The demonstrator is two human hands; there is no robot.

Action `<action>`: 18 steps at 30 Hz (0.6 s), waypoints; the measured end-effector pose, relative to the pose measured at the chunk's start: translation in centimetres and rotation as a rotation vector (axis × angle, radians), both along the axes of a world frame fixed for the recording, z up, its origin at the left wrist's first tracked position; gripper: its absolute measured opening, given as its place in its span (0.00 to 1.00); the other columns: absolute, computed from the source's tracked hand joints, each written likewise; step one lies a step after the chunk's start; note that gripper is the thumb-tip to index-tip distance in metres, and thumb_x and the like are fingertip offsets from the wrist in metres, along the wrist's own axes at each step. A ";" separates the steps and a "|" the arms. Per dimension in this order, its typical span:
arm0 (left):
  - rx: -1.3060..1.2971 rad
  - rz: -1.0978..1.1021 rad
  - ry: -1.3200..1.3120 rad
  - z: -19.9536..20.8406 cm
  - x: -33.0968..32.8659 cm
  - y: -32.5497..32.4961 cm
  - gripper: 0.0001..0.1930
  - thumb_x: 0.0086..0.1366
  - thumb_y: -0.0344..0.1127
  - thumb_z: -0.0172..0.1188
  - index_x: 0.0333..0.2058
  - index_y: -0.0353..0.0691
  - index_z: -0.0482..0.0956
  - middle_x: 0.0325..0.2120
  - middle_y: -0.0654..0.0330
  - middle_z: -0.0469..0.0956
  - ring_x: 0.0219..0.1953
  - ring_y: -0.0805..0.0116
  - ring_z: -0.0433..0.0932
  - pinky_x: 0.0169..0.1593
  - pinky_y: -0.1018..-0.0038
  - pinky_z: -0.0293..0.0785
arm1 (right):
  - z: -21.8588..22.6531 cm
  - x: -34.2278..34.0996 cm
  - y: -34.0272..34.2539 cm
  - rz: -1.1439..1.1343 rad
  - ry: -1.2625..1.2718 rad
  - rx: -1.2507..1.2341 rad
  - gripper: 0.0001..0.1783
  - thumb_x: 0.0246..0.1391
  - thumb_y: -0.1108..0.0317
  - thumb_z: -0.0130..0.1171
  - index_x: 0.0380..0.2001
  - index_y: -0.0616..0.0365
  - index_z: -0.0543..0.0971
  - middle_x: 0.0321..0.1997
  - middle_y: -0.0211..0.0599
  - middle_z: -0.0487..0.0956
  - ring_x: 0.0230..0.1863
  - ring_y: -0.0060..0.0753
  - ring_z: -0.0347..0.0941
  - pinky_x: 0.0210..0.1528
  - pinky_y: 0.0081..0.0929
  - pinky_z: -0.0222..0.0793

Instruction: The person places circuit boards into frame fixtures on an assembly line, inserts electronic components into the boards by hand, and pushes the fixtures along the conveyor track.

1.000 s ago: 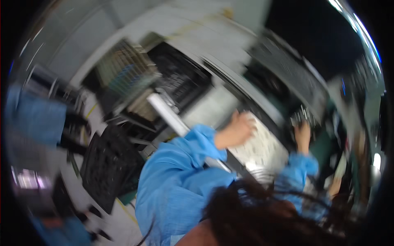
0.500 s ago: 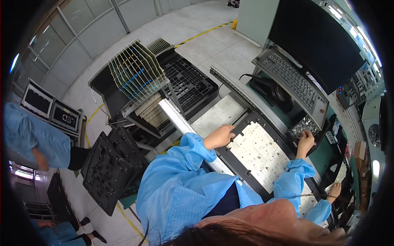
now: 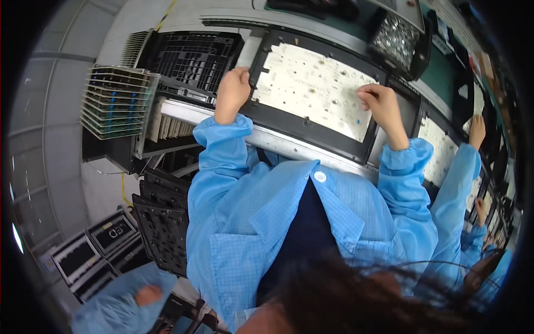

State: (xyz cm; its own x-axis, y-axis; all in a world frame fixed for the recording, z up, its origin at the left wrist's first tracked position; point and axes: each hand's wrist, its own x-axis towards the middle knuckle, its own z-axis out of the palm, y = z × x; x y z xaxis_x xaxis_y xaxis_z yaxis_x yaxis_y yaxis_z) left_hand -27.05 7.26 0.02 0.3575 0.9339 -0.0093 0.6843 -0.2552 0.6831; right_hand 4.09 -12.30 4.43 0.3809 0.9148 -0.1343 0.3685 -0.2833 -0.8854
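Note:
A pale circuit board (image 3: 311, 89) lies in a black carrier frame (image 3: 278, 119), small parts and holes dotted over its face. Curled at the frame's left edge is my left hand (image 3: 233, 93), its fingertips close to a small dark piece there; what they hold, if anything, is hidden. My right hand (image 3: 385, 111) hovers over the board's right part with thumb and forefinger drawn together. Whatever may be pinched between them is too small to name. Beyond the board stands a black bin (image 3: 394, 44) of small shiny metal parts.
A metal rail (image 3: 289, 146) runs along the near side. At left, a rack (image 3: 119, 103) holds several upright boards. Black trays (image 3: 161, 234) lean below it. Another board (image 3: 438, 146) lies to the right, near a co-worker's hand (image 3: 476, 132). Another person's sleeve (image 3: 119, 300) shows lower left.
My right hand has come from the bin of metal parts to over the board. My left hand stays at the frame's left end. The whole view has turned.

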 end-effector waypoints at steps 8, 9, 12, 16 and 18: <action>0.314 -0.424 -0.170 3.6 7.9 -7.0 0.11 0.59 0.31 0.61 0.40 0.35 0.82 0.38 0.48 0.79 0.46 0.49 0.72 0.53 0.60 0.66 | -1.1 -1.7 -1.1 -0.078 0.007 -0.116 0.10 0.59 0.72 0.59 0.41 0.67 0.82 0.26 0.32 0.81 0.25 0.15 0.73 0.26 0.14 0.68; 0.317 -0.489 -0.164 3.6 9.1 -7.9 0.10 0.58 0.31 0.62 0.39 0.35 0.83 0.38 0.48 0.79 0.45 0.50 0.71 0.53 0.61 0.66 | -1.5 -1.5 -1.3 -0.078 0.012 -0.120 0.10 0.59 0.72 0.59 0.41 0.67 0.82 0.26 0.32 0.81 0.25 0.15 0.73 0.26 0.14 0.68; 0.308 -0.699 -0.106 3.0 12.2 -9.1 0.09 0.56 0.31 0.63 0.35 0.34 0.83 0.36 0.49 0.78 0.45 0.49 0.70 0.51 0.63 0.67 | -2.4 -0.9 -2.0 -0.116 0.151 -0.030 0.10 0.59 0.73 0.58 0.41 0.65 0.82 0.27 0.30 0.81 0.26 0.15 0.73 0.27 0.15 0.68; 0.346 -0.808 0.102 2.0 14.7 -10.3 0.10 0.52 0.28 0.66 0.35 0.36 0.82 0.34 0.53 0.77 0.45 0.49 0.69 0.52 0.63 0.69 | -2.9 -0.1 -2.6 -0.133 0.173 -0.027 0.08 0.58 0.72 0.60 0.38 0.64 0.83 0.27 0.29 0.81 0.25 0.15 0.72 0.27 0.16 0.69; 0.332 -0.833 0.106 1.5 15.1 -10.1 0.08 0.52 0.27 0.65 0.33 0.36 0.81 0.34 0.53 0.77 0.44 0.50 0.69 0.51 0.63 0.69 | -2.9 0.3 -3.0 -0.135 0.154 -0.024 0.07 0.58 0.72 0.61 0.37 0.64 0.83 0.27 0.28 0.80 0.25 0.14 0.71 0.27 0.15 0.68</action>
State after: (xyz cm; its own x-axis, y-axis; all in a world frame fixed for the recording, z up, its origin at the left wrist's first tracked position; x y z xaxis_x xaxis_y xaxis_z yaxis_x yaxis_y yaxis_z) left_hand -11.93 -2.82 1.56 0.9318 0.3336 0.1433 0.2451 -0.8691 0.4297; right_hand 4.41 -15.34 1.57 0.4728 0.8530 -0.2210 0.1869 -0.3421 -0.9209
